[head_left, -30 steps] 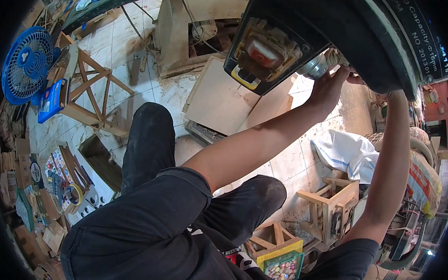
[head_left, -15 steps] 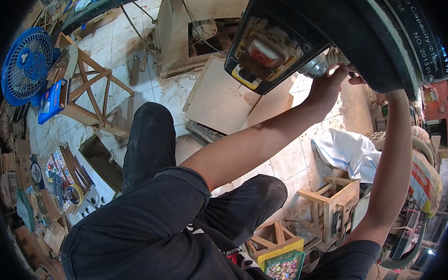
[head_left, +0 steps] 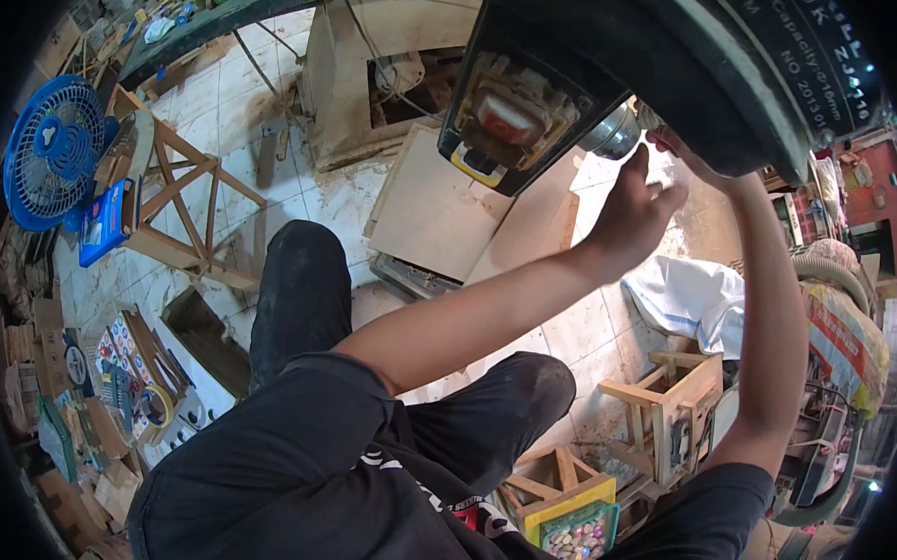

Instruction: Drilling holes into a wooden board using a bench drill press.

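Note:
A dark drill press head (head_left: pixel 677 80) fills the upper right, with a dusty red switch (head_left: pixel 508 120) on its front housing. Under it shows a rounded metal part (head_left: pixel 612 134), which looks like the chuck. My left hand (head_left: pixel 631 218) is raised just below that metal part, its fingers apart and nothing visible in them. Beneath the drill press head, my right hand (head_left: pixel 696 161) reaches up close to the chuck. The machine covers most of its fingers, so whatever it may hold is hidden.
Wooden boards (head_left: pixel 437 204) lie on the tiled floor ahead. A blue fan (head_left: pixel 54 153) and wooden frame (head_left: pixel 197 189) stand left. Right are a white sack (head_left: pixel 688 300), a small wooden stool (head_left: pixel 668 405) and a hose (head_left: pixel 839 272). A bin of small pieces (head_left: pixel 577 536) sits below.
My left hand has drawn back down and left from the chuck area, its fingers now spread. My right hand has shifted slightly left, and the whole view has tilted a little.

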`<state>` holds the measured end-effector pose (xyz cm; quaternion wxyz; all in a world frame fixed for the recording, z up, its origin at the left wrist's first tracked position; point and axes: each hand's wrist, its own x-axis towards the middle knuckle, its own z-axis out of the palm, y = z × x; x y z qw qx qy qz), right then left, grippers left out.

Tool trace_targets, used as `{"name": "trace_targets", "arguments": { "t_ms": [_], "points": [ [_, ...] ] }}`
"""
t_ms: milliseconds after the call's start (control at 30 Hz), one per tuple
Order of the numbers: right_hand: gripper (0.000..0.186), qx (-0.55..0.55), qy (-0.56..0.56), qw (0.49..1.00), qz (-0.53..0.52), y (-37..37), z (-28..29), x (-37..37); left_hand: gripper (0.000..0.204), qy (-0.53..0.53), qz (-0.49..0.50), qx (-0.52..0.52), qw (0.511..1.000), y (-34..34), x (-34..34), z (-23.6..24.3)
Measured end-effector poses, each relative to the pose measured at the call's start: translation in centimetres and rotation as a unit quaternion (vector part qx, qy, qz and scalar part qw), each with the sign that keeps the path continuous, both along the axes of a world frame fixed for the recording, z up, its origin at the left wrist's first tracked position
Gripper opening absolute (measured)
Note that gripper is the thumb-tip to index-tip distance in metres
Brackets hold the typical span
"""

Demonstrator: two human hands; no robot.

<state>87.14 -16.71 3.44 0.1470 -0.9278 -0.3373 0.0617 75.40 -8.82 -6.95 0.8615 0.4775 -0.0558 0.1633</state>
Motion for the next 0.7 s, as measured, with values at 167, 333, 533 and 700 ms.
{"name": "trace_targets", "arguments": {
  "t_ms": [167, 333, 533, 700],
  "points": [
    [0.023, -0.059, -0.063, 0.996, 0.019, 0.5, -0.8, -0.1, 0.076, 0.026, -0.112, 0.143, 0.983, 0.6, -8.4, -1.1],
    [0.042, -0.048, 0.032, 0.998, 0.021, -0.8, 1.0, 0.4, 0.057, 0.051, -0.167, 0.203, 0.963, 2.5, -9.8, -1.3],
    [0.036, 0.100, 0.176, 0.977, -0.069, -1.3, 1.8, 1.4, 0.045, 0.077, -0.085, 0.142, 0.983, 1.7, -5.0, -0.9],
    [0.039, 0.024, 0.065, 0.996, -0.055, -0.8, 2.0, -0.1, 0.029, 0.051, -0.204, 0.165, 0.964, 2.0, -5.5, -2.1]
  ]
}}
